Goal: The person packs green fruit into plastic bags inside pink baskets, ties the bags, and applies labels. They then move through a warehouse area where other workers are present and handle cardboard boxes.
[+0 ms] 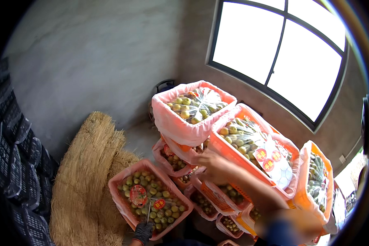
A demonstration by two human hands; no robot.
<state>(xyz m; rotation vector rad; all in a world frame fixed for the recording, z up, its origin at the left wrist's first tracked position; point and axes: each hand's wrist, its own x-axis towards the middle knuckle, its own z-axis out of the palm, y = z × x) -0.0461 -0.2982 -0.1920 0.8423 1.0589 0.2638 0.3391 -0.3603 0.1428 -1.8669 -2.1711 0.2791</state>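
Near the bottom, my left hand [143, 232] in a dark glove grips a thin metal tool [149, 210]; the tool's kind is not clear. It points up over a pink-lined crate [113, 191] of round green-yellow fruit [166, 194] under clear film. Two red stickers, one large [138, 195] and one small [159, 203], lie on this film. My bare right hand [206, 166] is blurred, at the pink liner of a stacked crate [183, 150]. Whether its fingers hold the liner cannot be made out. A blurred patch covers part of that arm.
Behind and right, more lined crates are stacked, including a high one [172, 126] and an orange one [299, 184]. Straw bundles [83, 181] lie left, beside stacked black plastic crates [26, 172]. A wall [104, 61] and a bright window [252, 40] stand behind.
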